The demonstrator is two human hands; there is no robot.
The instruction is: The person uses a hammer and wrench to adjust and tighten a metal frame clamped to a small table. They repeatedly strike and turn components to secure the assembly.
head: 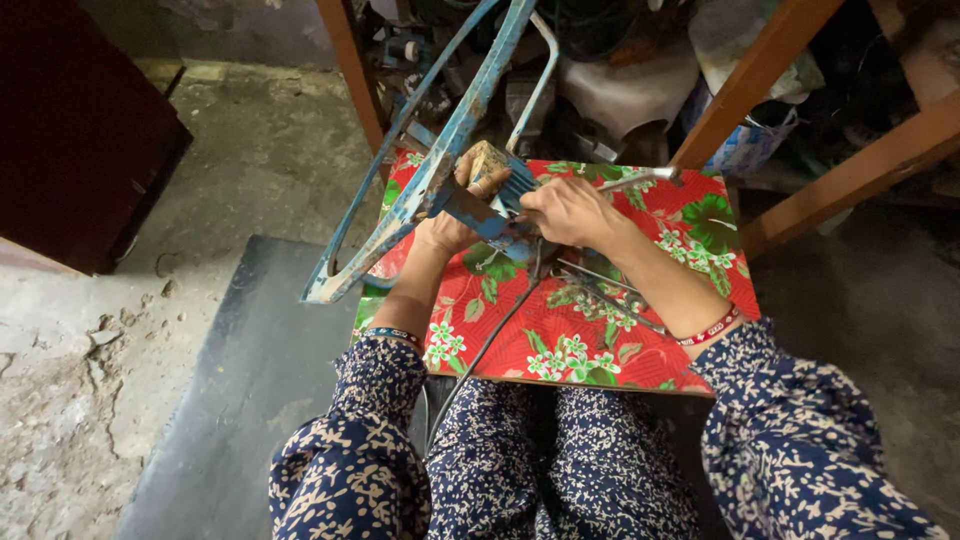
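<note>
My left hand [452,222] grips a small wooden block [487,160] pressed against a worn blue metal frame [430,190] that slants across the red floral-covered board [640,350]. My right hand [568,210] is closed on a thin metal tool [640,179] whose shiny end points right, and it works at the frame's joint beside the left hand. A black cable [490,340] runs from the joint down toward my lap. Thin metal rods [610,295] lie on the board under my right forearm.
Wooden table legs [760,75] and cluttered bags and parts stand behind the board. A dark mat [250,380] lies on the rough concrete floor at left, with a dark cabinet [80,130] at the far left.
</note>
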